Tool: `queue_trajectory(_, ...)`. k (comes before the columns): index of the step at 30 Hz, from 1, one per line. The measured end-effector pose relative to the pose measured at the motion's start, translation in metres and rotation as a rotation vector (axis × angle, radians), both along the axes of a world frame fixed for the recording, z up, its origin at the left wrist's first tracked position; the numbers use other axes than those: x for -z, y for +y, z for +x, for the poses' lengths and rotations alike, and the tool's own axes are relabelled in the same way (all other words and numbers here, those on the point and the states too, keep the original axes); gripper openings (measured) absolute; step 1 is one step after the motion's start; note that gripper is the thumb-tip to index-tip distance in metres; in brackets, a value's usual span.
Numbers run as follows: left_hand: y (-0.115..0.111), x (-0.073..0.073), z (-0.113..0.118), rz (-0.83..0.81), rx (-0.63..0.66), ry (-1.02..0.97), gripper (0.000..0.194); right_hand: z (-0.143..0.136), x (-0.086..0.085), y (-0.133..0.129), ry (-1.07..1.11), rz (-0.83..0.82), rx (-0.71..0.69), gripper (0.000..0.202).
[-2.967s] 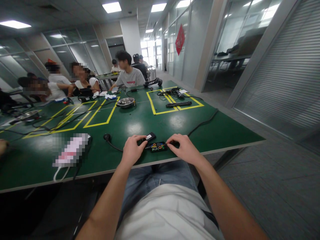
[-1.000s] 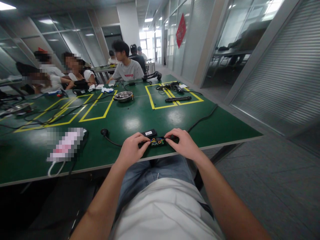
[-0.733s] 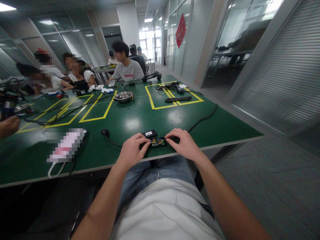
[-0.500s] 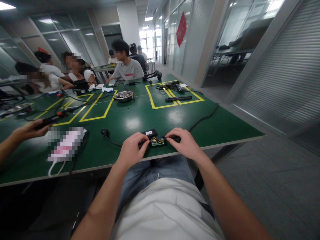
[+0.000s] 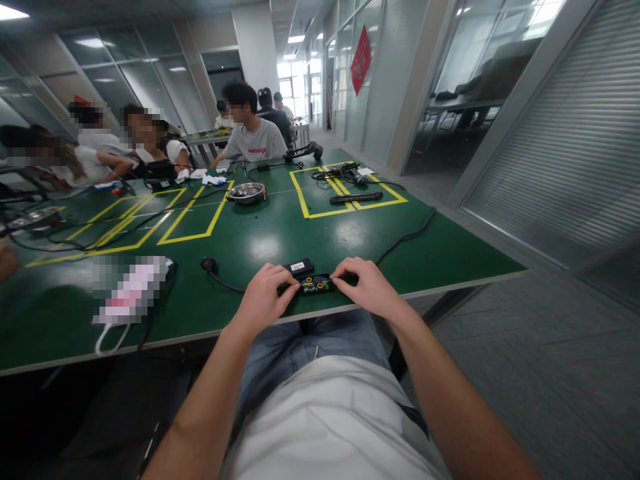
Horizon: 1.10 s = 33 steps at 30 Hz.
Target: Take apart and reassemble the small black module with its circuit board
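Close to the table's front edge lies a small circuit board (image 5: pixel 316 285) with copper-coloured ring coils and coloured wires, seated in a black plastic case half. My left hand (image 5: pixel 267 290) is closed, its thumb and fingers pinching at the board's left end. At the right end my right hand (image 5: pixel 367 283) pinches in the same way; the fingers cover what exactly each tip grips. Just behind the board rests a black cover (image 5: pixel 299 267) with a white label. A black power cord with a plug (image 5: pixel 209 265) runs behind my left hand, and another black cord (image 5: pixel 407 237) leads off behind my right.
On the green table (image 5: pixel 470 257) are yellow tape outlines, a metal bowl (image 5: pixel 247 193), a black bar-shaped part (image 5: pixel 356 198) and tangled cables (image 5: pixel 340 172). A blurred-out pink item (image 5: pixel 133 290) lies to my left. Several people sit across the table; part of another person's hand (image 5: pixel 7 260) shows at the left edge.
The board now sits lower, with more of the black case rim showing around it. My hands barely moved. The other person's hand with a dark tool has withdrawn leftward, the tool out of view.
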<state>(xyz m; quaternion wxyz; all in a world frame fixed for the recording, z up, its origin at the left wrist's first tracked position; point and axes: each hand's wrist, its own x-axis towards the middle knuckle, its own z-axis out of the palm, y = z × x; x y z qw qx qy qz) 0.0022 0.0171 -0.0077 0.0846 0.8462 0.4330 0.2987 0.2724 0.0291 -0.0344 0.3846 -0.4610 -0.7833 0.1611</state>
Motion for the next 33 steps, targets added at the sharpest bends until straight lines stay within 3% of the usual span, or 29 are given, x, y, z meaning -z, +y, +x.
queue_trajectory(3,0.005,0.0,-0.001,-0.001,-0.014,-0.054,0.017,0.0,-0.001,-0.001,-0.006,-0.002,0.002,0.011)
queue_trajectory(9,0.023,0.007,0.0,-0.041,-0.167,-0.058,0.03,0.0,-0.001,-0.003,-0.005,0.003,-0.005,0.012)
queue_trajectory(15,0.026,0.008,0.005,-0.083,-0.208,-0.043,0.022,0.0,-0.002,-0.005,-0.008,0.005,-0.012,0.015)
queue_trajectory(18,0.019,0.004,0.007,-0.029,-0.163,-0.104,0.026,-0.001,-0.002,-0.006,-0.001,-0.004,-0.001,0.017)
queue_trajectory(21,0.008,0.0,0.009,0.006,-0.039,-0.142,0.03,-0.001,0.0,-0.006,0.033,-0.019,0.016,0.023)
queue_trajectory(25,-0.002,-0.002,0.01,-0.021,0.106,-0.061,0.031,-0.002,0.001,-0.005,0.103,-0.035,0.0,0.032)
queue_trajectory(33,-0.001,-0.002,0.012,0.001,0.087,-0.056,0.033,-0.002,0.0,-0.005,0.094,-0.024,0.008,0.029)
